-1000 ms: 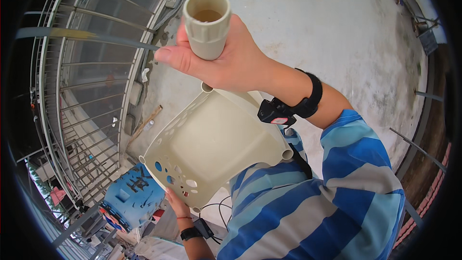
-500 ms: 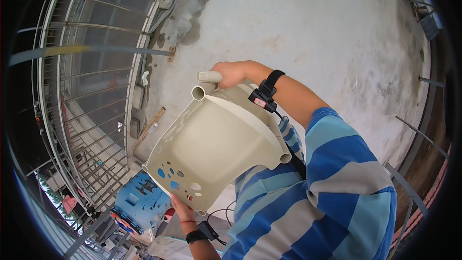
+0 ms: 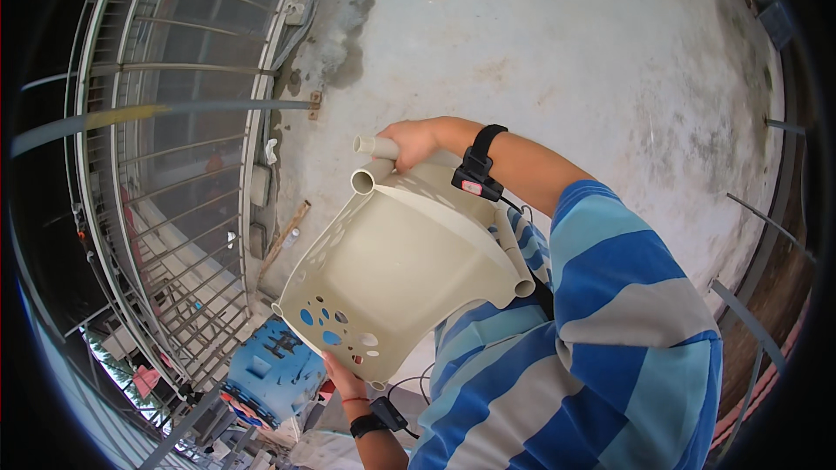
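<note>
A cream plastic rack tier (image 3: 392, 252) is tilted in front of my body. Its wall has rounded cut-outs, and there are hollow tube sockets at its corners. My right hand (image 3: 413, 143) is closed round a short cream plastic tube (image 3: 374, 147), held just beside the tier's upper corner socket (image 3: 364, 180). The tube's open end points left; whether it touches the socket I cannot tell. My left hand (image 3: 341, 374) grips the tier's lower edge near the cut-outs, with some of its fingers hidden behind the wall.
Metal window bars (image 3: 187, 161) run along the left, and a metal pole (image 3: 200, 110) juts from them. A blue plastic piece (image 3: 270, 370) lies at the lower left, near a wooden stick (image 3: 283, 239). Stained concrete floor (image 3: 540, 43) spreads ahead.
The tier has shifted slightly right and down in view, along with my left hand. The tube's end has turned a little, and its opening shows more. Both hands keep their holds.
</note>
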The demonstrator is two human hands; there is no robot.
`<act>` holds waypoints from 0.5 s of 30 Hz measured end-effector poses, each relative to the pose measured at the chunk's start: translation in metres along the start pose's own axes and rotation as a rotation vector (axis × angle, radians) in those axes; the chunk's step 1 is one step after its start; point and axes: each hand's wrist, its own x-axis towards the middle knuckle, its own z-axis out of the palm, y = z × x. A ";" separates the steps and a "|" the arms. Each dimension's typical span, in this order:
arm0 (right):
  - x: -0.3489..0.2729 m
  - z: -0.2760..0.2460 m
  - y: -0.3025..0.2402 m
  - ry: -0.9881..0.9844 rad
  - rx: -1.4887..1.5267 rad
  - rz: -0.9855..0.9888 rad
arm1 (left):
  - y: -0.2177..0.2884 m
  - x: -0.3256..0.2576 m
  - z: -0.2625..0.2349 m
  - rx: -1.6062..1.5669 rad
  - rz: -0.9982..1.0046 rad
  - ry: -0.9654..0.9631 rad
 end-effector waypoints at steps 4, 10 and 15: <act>-0.009 0.009 0.006 0.121 0.045 -0.043 | -0.001 0.002 -0.002 0.020 0.029 -0.029; -0.019 0.018 0.014 0.221 0.233 -0.059 | 0.003 0.001 0.008 0.044 0.057 -0.009; -0.030 0.014 0.002 0.400 0.044 -0.004 | -0.003 0.003 0.001 0.058 0.053 0.025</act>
